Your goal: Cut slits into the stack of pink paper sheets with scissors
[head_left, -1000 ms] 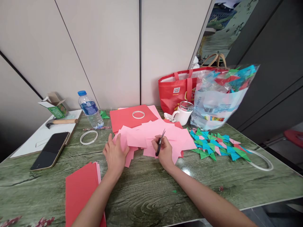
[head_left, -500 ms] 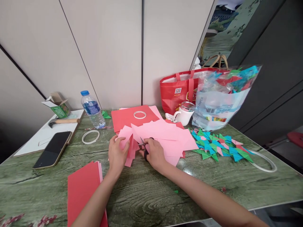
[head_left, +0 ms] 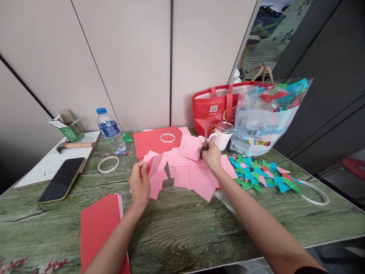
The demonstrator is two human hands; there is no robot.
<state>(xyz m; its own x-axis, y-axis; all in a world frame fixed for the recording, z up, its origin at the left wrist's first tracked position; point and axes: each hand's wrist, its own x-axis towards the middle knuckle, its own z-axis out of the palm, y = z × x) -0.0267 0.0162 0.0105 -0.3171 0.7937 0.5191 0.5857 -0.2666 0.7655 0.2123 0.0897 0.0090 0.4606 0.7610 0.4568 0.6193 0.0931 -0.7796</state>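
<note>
My left hand (head_left: 140, 185) is closed on a pink paper sheet (head_left: 156, 169), which stands partly raised between thumb and fingers above other pink pieces. In my right hand (head_left: 212, 156) are black-handled scissors (head_left: 205, 146), their blades pointing up and away. A pink paper square (head_left: 190, 147) lies against the fingers of that hand; whether they grip it too, I cannot tell. Overlapping pink paper pieces (head_left: 196, 179) are spread between my hands. Behind them lies a red paper stack (head_left: 145, 142) with a white tape roll (head_left: 167, 138) on top.
Left stand a water bottle (head_left: 110, 131), a tape ring (head_left: 108, 164), a phone (head_left: 62, 179), a hammer (head_left: 75, 145) and a small box (head_left: 70, 129). Red sheets (head_left: 98, 236) lie in front. Right are a white mug (head_left: 221, 137), a plastic bag (head_left: 256, 129), a red bag (head_left: 205, 114) and folded paper pieces (head_left: 256, 173).
My right hand has moved right and away with the scissors, from beside my left hand to near the mug. A pink square has shifted with it. My left hand still holds pink paper.
</note>
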